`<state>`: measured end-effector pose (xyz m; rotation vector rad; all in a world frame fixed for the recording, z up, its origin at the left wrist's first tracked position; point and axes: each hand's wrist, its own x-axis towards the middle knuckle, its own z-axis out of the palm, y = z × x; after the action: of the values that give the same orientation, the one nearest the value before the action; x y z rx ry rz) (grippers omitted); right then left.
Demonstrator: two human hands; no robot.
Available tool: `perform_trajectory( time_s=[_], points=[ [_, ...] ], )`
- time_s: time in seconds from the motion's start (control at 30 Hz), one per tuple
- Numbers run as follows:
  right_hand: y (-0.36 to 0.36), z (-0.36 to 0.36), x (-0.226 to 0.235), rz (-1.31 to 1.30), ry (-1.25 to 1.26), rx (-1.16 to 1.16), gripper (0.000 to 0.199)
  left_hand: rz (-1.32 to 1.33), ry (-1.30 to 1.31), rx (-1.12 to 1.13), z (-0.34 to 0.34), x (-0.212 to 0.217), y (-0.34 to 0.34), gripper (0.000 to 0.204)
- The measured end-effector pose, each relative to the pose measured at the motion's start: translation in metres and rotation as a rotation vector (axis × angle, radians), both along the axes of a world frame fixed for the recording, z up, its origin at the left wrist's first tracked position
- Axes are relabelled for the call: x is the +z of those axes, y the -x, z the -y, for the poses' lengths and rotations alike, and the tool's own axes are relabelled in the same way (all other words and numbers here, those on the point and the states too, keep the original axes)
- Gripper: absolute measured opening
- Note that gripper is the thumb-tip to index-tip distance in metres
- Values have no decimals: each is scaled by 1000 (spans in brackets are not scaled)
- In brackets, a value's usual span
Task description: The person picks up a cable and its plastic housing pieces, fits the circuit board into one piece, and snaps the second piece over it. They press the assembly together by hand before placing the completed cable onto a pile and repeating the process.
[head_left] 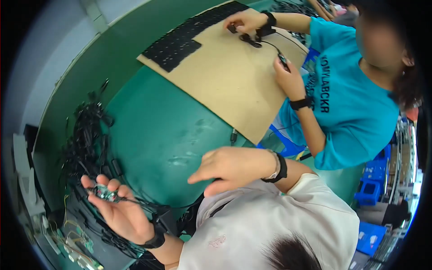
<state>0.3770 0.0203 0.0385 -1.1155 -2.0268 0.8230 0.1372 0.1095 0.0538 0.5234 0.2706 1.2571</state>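
My left hand [118, 211] is palm up at the lower left. It holds a small green circuit board [105, 193] with a thin black cable [148, 206] trailing off to the right. My right hand [231, 167] hovers over the green table [157, 130], fingers stretched together and pointing left. A dark sliver shows under its palm, and I cannot tell whether it is held. Both my wrists carry black bands.
A tangled heap of black cables [85, 135] lies at the table's left. Farther back, a co-worker in a teal shirt [346, 103] handles a black cable on a cardboard sheet [225, 76] that carries rows of black parts [184, 36]. Blue crates [371, 189] stand at the right.
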Motion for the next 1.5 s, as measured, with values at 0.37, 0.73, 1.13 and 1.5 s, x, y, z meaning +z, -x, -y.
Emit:
perform_trajectory(
  time_s=[0.37, 0.73, 1.13, 1.5],
  points=[
    [5, 37, 3, 126, 260, 192, 22, 258, 26, -146, -10, 2, 5, 35],
    [17, 82, -36, -202, -9, -73, 23, 151, -117, -177, -12, 17, 15, 22],
    [-24, 21, -63, -722, 803, -1, 27, 57, -225, -183, -45, 26, -20, 25],
    [-24, 33, -27, -479, 569, -159, 30, 42, -141, -242, -19, 21, -20, 33]
  ],
)
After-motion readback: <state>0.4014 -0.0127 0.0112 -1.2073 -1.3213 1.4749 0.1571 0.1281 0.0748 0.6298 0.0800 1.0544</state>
